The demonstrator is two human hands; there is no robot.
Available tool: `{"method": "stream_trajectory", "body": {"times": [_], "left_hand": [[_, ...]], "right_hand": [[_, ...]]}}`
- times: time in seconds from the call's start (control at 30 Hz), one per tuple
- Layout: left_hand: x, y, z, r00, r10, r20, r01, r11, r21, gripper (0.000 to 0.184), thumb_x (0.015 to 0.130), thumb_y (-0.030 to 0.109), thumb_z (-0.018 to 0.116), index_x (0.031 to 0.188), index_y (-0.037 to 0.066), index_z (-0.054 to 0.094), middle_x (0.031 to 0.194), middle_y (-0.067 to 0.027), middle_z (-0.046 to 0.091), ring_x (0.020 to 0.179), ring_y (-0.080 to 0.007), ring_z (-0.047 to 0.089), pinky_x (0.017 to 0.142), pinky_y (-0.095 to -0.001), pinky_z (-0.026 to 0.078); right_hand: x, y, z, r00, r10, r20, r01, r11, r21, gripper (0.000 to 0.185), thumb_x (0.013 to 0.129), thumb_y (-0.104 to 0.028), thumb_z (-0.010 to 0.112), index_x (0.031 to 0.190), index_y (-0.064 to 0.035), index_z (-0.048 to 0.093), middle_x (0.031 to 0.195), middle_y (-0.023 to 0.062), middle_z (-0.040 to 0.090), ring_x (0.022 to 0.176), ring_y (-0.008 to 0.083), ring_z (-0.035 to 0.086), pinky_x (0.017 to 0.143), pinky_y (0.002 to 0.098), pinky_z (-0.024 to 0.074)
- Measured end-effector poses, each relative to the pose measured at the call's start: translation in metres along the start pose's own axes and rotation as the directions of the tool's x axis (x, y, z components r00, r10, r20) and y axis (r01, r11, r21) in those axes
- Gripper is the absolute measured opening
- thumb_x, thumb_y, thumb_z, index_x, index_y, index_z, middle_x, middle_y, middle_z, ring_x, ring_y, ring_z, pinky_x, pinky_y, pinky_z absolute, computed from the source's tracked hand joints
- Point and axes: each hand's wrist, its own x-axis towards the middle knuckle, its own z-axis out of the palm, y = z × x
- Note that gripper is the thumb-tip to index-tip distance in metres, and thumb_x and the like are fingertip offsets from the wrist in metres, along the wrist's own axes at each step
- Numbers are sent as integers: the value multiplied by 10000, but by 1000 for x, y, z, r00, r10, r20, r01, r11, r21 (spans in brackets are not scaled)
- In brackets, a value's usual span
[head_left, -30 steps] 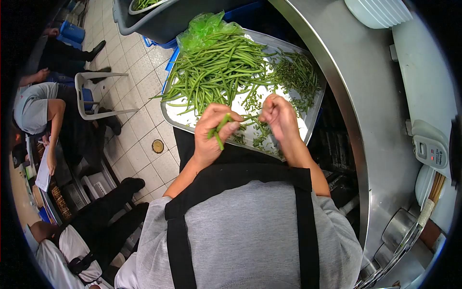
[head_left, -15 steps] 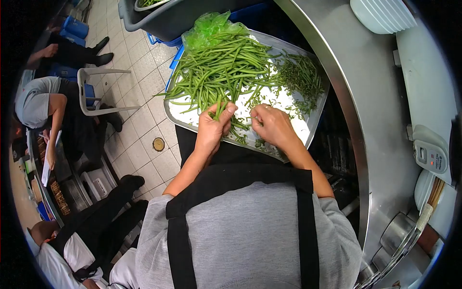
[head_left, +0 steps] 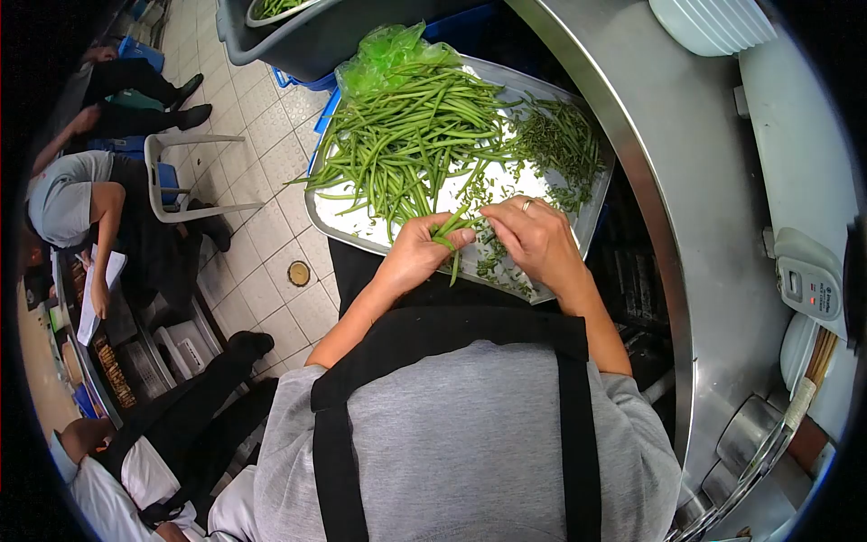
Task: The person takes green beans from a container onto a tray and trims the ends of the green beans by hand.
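My left hand (head_left: pixel 426 252) is closed round a few green beans (head_left: pixel 452 237) near the front edge of the metal tray (head_left: pixel 349 237). Close beside it, my right hand (head_left: pixel 535 238) pinches at the tips of those beans with thumb and forefinger. Beyond my hands lies a big heap of long green beans (head_left: pixel 418 126). At the tray's right side is a darker pile of small bean ends (head_left: pixel 562 144), with loose bits scattered across the bare metal between. A green plastic bag (head_left: pixel 384 61) rests crumpled at the back of the heap.
A steel counter (head_left: pixel 655 117) curves along the right, holding stacked white bowls (head_left: pixel 713 25) and a small white device (head_left: pixel 806 287). A grey tub (head_left: pixel 307 41) stands behind the tray. Left are a plastic chair (head_left: pixel 163 181), a person holding paper (head_left: pixel 101 289), and other people.
My left hand has moved right and nearer to me with its beans. My right hand has come in against the beans' tips. At left, the seated person's paper has tilted.
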Motion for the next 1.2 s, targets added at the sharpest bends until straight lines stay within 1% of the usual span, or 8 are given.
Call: {"method": "stream_trajectory", "body": {"times": [0.13, 0.23, 0.33, 0.53, 0.63, 0.73, 0.83, 1.2], "left_hand": [[0, 6, 2, 1000, 7, 10, -8, 999, 31, 223, 909, 225, 655, 884, 4, 671, 689, 59, 555, 662, -30, 448, 581, -232, 402], [0, 5, 3, 999, 38, 32, -40, 997, 73, 209, 908, 211, 654, 882, 4, 671, 686, 54, 559, 664, -30, 450, 587, -239, 410], [1, 1, 2, 997, 75, 27, -78, 992, 100, 200, 905, 198, 653, 881, 0, 670, 684, 43, 569, 659, -35, 455, 591, -247, 418], [-1, -2, -3, 999, 50, -10, -47, 976, 211, 215, 893, 211, 671, 923, -2, 683, 745, 39, 611, 684, -38, 483, 622, -236, 425], [-2, 0, 0, 998, 65, 9, -66, 972, 226, 211, 895, 200, 665, 935, -7, 680, 719, 24, 603, 671, -45, 479, 611, -250, 429], [-1, -4, 3, 993, 116, 33, -120, 974, 192, 211, 897, 187, 659, 968, -11, 674, 672, 4, 581, 629, -56, 459, 567, -266, 418], [-1, 1, 5, 994, 108, -26, -105, 989, 100, 210, 899, 197, 662, 946, -7, 675, 673, 26, 570, 617, -47, 449, 553, -249, 397], [1, 3, -1, 954, 110, -279, -174, 961, -214, 151, 908, 181, 657, 906, 30, 656, 676, 57, 528, 542, -7, 375, 479, -183, 279]], "right_hand": [[-4, 0, 2, 998, 57, 14, -56, 996, -64, 99, 787, -24, 661, 885, -34, 653, 733, 97, 606, 623, 246, 589, 598, 343, 480], [-7, -1, 10, 939, 338, 66, -343, 902, 262, 78, 782, -15, 653, 857, -30, 642, 729, 98, 592, 590, 230, 577, 567, 329, 466], [-5, -1, 14, 913, 399, 82, -405, 867, 292, 61, 762, -6, 646, 816, -19, 622, 727, 97, 589, 578, 217, 576, 544, 310, 453], [-4, 0, 4, 991, -12, 137, 28, 992, -120, 50, 772, -8, 626, 817, -31, 623, 719, 107, 586, 584, 226, 575, 558, 305, 458], [-10, 3, 10, 990, 94, 107, -95, 996, -4, 24, 822, -49, 620, 810, -29, 615, 709, 69, 587, 581, 181, 564, 558, 280, 443], [-19, 15, 25, 837, 533, 122, -488, 627, 607, 139, 874, -92, 598, 753, -26, 588, 692, 11, 571, 580, 104, 528, 548, 235, 414], [-13, 28, 21, 704, 696, 142, -491, 331, 806, 199, 909, -142, 580, 764, -8, 602, 649, -51, 516, 599, 47, 481, 520, 215, 382], [-24, -5, 23, 795, 429, 428, -587, 720, 370, 167, 899, -164, 621, 918, -11, 686, 748, 23, 618, 633, 75, 535, 569, 243, 428]]}}
